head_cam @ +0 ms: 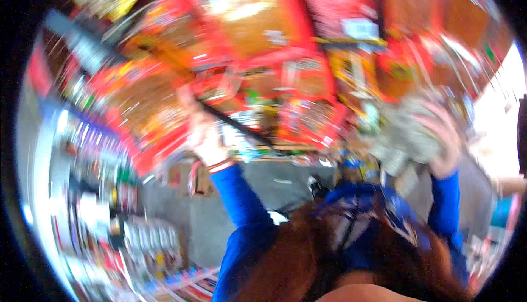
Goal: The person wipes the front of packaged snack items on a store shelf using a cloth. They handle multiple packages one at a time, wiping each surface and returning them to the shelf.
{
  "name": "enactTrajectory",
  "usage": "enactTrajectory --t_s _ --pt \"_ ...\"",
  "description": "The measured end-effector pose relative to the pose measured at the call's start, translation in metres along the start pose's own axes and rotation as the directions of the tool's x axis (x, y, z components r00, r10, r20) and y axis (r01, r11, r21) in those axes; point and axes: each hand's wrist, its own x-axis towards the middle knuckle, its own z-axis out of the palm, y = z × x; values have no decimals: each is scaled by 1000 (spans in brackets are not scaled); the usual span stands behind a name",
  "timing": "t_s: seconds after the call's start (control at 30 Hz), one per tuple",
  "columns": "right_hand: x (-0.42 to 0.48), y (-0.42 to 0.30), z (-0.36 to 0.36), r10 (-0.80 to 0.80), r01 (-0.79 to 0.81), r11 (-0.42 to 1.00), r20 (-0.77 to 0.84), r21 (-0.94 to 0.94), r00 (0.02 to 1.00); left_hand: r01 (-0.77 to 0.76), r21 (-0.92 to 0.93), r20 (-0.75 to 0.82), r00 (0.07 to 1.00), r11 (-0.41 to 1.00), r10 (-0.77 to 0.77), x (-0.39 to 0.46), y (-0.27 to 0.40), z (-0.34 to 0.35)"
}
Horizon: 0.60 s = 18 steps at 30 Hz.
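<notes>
The whole view is blurred by motion. My left hand (204, 131) is raised at the right edge of a large red-bordered packet (144, 108) with brown contents. It overlaps or touches that edge, but the blur hides whether the fingers grip it. On the right, my right hand (444, 133) is closed around a crumpled greyish cloth (405, 133), held in front of the lower packets. Red and orange packets hang before me, among them a large one (251, 18) at top centre and a smaller one (311, 116) below it.
A dark bar (239, 125) slants across the display near my left hand. Small goods line a low shelf edge (284, 153). Beneath is grey floor (263, 182) with a cardboard box (201, 180). Stocked shelves (152, 240) stand at lower left.
</notes>
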Motion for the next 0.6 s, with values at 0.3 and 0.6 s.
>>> enactTrajectory --t_s 0.3,0.6 --pt "-177 170 37 930 -310 -283 339 907 142 71 -96 55 996 993 -66 3 -26 19" --pt "-238 185 43 958 -348 -285 274 893 -80 185 -79 101 979 980 -177 45 -10 -1"
